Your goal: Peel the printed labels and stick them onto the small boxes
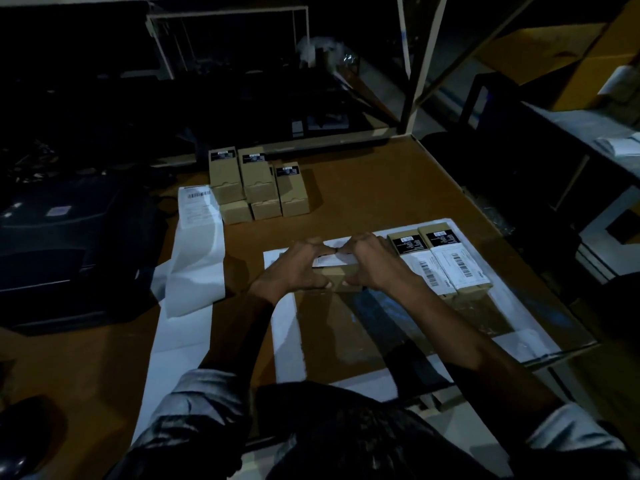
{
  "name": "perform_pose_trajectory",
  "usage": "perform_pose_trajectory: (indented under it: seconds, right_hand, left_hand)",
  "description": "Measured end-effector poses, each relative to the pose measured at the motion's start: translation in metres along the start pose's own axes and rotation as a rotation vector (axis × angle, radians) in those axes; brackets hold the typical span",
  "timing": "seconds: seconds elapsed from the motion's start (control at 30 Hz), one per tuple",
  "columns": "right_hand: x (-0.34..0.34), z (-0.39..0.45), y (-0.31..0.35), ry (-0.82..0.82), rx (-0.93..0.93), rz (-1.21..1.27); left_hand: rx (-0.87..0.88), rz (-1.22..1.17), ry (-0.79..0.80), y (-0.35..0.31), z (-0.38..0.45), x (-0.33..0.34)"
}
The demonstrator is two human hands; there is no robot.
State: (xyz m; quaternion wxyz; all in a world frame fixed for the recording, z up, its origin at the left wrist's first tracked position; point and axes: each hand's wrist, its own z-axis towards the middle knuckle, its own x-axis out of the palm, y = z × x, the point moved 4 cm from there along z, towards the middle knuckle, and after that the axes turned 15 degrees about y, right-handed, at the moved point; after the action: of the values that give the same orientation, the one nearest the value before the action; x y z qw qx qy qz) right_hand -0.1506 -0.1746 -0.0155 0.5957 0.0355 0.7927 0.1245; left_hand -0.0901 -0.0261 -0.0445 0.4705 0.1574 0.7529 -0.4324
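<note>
A dark printer [52, 244] sits left on the brown table [374, 188].

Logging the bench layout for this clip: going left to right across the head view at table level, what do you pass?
Black printer → label strip → left hand → box being labelled → right hand → two labelled boxes lying side by side.

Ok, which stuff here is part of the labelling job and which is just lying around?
Job: box in hand, its white label, label strip, two labelled boxes, unlabelled stack, left hand, right hand.
Lying about: black printer, metal rack.
</note>
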Motion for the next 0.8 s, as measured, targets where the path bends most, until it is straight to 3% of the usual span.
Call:
perform_pose_trajectory:
  seconds: [0.37,0.8]
  right_hand:
    - [0.011,-0.005,0.001,-0.071,-0.068,-0.062]
    - [0.057,-0.022,-0.001,-0.415,-0.083,-0.139]
  left_hand:
    - [0.051,0.032,-0.124,0.004,-0.008,0.012]
    - [-0.033,0.164,-0.260,0.004,-0.020,0.027]
